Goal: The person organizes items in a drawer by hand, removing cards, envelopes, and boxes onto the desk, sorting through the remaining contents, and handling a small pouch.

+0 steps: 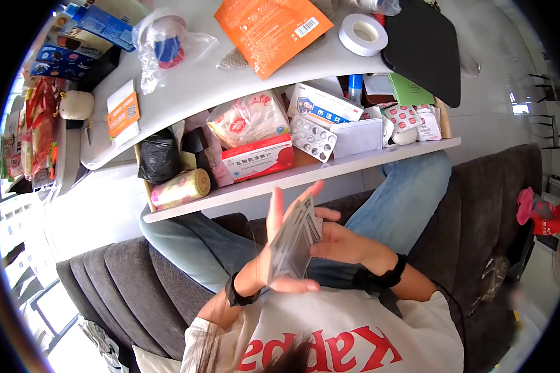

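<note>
A stack of thin cards is held upright over my lap, its edges slightly fanned; what is printed on them is blurred. My left hand is closed around the stack from the left, with the thumb at the near end and some fingers extending past the far end. At the stack's right side, my right hand grips the cards with thumb and fingers. Just beyond both hands is a pulled-out drawer packed with things, including a red and white medicine box and a blister pack.
On the desk lie an orange pouch, a roll of white tape and a clear plastic bag. A rolled yellow bundle and a black bag fill the drawer's left end. A dark sofa surrounds my legs.
</note>
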`<state>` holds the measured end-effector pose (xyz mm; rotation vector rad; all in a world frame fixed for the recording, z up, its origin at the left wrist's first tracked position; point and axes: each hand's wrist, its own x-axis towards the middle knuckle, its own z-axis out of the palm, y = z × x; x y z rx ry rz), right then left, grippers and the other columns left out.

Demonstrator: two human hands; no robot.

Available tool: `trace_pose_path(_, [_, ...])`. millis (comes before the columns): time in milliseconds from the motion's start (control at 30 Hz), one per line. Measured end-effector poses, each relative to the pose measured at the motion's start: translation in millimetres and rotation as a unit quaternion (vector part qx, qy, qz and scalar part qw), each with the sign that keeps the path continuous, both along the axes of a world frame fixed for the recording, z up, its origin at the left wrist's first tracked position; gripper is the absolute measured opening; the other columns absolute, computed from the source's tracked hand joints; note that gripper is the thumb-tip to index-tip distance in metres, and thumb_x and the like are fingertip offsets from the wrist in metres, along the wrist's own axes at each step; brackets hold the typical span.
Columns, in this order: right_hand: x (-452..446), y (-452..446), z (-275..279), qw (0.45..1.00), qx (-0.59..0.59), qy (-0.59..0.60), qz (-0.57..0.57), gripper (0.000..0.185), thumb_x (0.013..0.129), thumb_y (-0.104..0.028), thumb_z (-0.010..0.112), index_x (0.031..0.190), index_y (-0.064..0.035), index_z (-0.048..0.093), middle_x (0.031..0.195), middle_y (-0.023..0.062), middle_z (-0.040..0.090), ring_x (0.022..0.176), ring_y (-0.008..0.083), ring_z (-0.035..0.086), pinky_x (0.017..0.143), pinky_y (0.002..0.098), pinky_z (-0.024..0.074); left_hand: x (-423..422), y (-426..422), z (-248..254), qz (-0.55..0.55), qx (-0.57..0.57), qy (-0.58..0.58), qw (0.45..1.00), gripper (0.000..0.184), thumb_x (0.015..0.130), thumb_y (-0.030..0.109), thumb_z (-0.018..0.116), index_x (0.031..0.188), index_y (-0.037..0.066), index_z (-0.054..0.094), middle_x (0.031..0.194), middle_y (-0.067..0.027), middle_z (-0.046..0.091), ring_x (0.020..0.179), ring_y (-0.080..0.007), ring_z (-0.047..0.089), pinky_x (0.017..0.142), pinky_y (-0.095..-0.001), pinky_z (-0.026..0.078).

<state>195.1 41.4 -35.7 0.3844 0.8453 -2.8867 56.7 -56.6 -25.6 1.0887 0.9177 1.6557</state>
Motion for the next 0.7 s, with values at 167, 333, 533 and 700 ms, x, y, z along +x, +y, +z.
trace_pose_path(167, [0.9,-9.8,-18.1,0.989,-0.144,0.018,-0.028,0.043,0.095,-0.030,0.049,0.129,-0.0049,0.040,0.123,0.0067,0.049,0.110,0.0162,0.051,0.094,0.0325,0.0437,0.1,-0.3,6.2,0.118,0.049,0.112,0.985,0.119,0.067,0.011,0.075,0.145,0.019,-0.015,0.126,-0.0275,0.037,0.086,-0.0229,0.051,0.074,-0.0371,0.045])
trace_pose_path(333, [-13.2,-13.5,4.7,0.986,-0.147,-0.022,-0.075,0.048,0.096,-0.047,0.036,0.123,-0.0081,0.045,0.120,0.0094,0.051,0.110,0.0191,0.051,0.095,0.0351,0.0402,13.9,-1.1,17.5,0.122,0.125,0.403,0.898,0.102,0.063,0.011,0.078,0.144,0.026,0.017,0.124,-0.0248,0.041,0.096,-0.0355,0.055,0.079,-0.0447,0.047])
trace_pose_path(533, [-9.5,-20.2,25.9,0.996,-0.058,-0.062,-0.033,0.058,0.095,-0.053,0.033,0.132,-0.0091,0.036,0.123,0.0108,0.046,0.118,0.0215,0.043,0.101,0.0372,0.0332,17.7,-22.1,17.8,0.201,0.205,0.446,0.848,0.069,0.059,0.023,0.083,0.120,0.026,0.050,0.129,-0.0187,0.040,0.089,-0.0333,0.058,0.077,-0.0405,0.050])
trace_pose_path(700, [-13.3,-21.1,49.5,1.000,0.028,0.008,-0.012,0.068,0.092,-0.058,0.035,0.139,-0.0082,0.027,0.127,0.0106,0.043,0.122,0.0225,0.040,0.104,0.0396,0.0288,17.3,-24.7,21.4,0.273,0.238,0.405,0.840,0.042,0.057,0.030,0.084,0.091,0.021,0.059,0.125,-0.0159,0.044,0.089,-0.0340,0.057,0.075,-0.0405,0.052])
